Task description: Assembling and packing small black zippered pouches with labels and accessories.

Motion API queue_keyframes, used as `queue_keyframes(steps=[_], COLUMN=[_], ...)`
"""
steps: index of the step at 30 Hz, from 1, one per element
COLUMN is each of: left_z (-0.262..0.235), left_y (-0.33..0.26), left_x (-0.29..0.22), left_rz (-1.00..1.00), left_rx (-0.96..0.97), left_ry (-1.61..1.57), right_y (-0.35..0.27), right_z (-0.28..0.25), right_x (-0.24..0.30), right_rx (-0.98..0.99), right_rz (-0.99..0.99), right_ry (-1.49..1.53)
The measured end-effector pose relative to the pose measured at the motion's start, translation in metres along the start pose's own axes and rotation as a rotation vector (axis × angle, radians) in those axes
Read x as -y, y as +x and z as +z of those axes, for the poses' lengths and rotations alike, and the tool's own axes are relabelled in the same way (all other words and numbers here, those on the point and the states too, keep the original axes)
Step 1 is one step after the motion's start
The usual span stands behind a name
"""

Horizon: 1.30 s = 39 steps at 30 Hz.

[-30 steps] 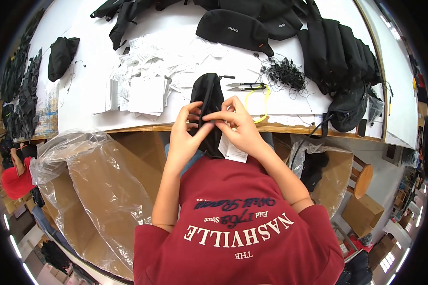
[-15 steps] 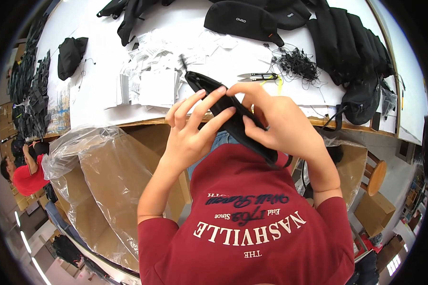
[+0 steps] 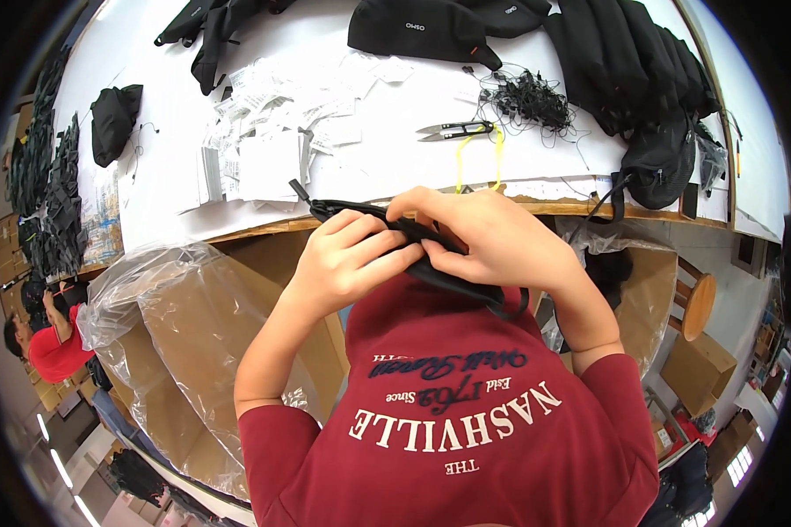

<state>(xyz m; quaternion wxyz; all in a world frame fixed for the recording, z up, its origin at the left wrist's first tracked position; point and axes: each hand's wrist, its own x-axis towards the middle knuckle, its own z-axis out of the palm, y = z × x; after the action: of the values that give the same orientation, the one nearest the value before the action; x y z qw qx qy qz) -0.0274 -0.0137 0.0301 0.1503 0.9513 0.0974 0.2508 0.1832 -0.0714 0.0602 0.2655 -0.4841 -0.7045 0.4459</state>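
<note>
A black fabric bag is held in front of my shirt, just off the table's near edge, slanting from upper left to lower right. My left hand is closed on its left part, fingers bent over the upper side. Thumb and fingers of my right hand pinch the middle of the bag, close to my left fingertips. A short strap end sticks out at the bag's left tip, and a thin loop hangs at its right end. Both hands hide much of the bag's middle.
On the white table are thread snips with a yellow cord, tangled black cords, white paper labels and several black bags. Plastic-lined cardboard boxes stand below. A person in red is at the far left.
Both hands have drawn the black bag closer to me, and it lies at a flatter slant. Its long opening, spread between my hands before, is now mostly covered by my fingers.
</note>
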Motion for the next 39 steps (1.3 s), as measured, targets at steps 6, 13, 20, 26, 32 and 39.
queue_keyframes(steps=[6,13,20,26,32,39], left_z=[0.004,0.007,0.01,0.011,0.005,-0.015], left_y=[-0.012,-0.019,-0.024,-0.021,-0.023,-0.021], left_x=[-0.004,-0.015,-0.021,-0.029,-0.029,-0.026], left_rz=[-0.017,-0.067,-0.098,-0.14,-0.237,-0.762], left_rx=[-0.06,-0.055,-0.08,-0.086,0.026,0.341], left_ry=[-0.024,-0.042,-0.108,-0.216,-0.365,-0.624], right_y=[-0.01,-0.016,-0.019,-0.02,-0.02,-0.05], right_z=[-0.001,0.007,0.018,0.025,0.022,-0.004], right_x=[-0.01,-0.006,-0.005,0.0,-0.003,-0.061], right_rx=[0.048,0.017,-0.027,0.022,0.094,0.068], right_rz=[-0.026,0.004,-0.087,-0.182,-0.177,0.163], right_ry=[-0.081,-0.22,-0.216,-0.298,-0.303,0.343])
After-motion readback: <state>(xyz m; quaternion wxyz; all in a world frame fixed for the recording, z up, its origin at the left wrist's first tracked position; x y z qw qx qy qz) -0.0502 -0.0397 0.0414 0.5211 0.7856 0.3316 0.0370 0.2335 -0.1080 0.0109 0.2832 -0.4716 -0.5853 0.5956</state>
